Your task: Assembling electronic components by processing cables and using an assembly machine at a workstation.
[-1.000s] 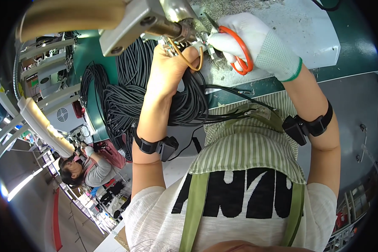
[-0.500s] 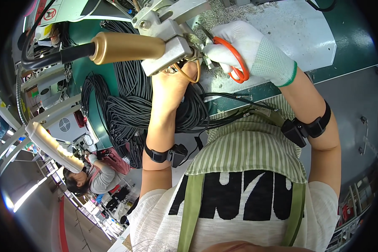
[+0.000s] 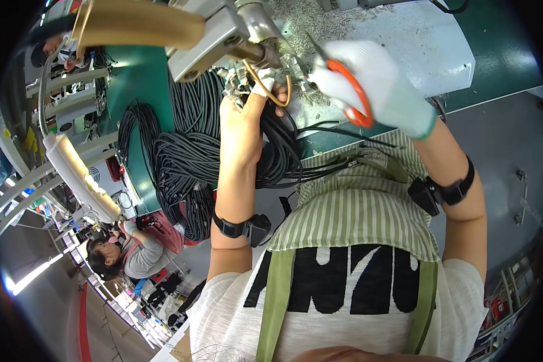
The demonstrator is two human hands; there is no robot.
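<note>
My right hand [image 3: 374, 87], in a white knit glove with a green cuff, is closed around orange-handled scissors [image 3: 361, 99]. Their dark tip points up and left. By its fingertips is a small metal piece [image 3: 306, 84]; whether the fingers touch it I cannot tell. Bare apart from white on a fingertip, my left hand [image 3: 247, 108] is closed on several shiny metal connectors [image 3: 234, 81]. A tan loop [image 3: 264, 84] hangs in front of its fingers, hiding part of the grip. Just above is a metal hand press [image 3: 211, 39] with a gold-brown lever handle [image 3: 139, 25].
Thick bundles of black cable [image 3: 196, 151] lie on the green table [image 3: 140, 72] to the left. Small metal bits [image 3: 326, 24] cover part of a white sheet [image 3: 428, 45]. A tubular lamp [image 3: 81, 175] stands at left. Beyond it sits another person [image 3: 142, 253].
The press lever has swung up and left, uncovering my left hand and the connectors in it. My right hand has shifted slightly right and down with the scissors.
</note>
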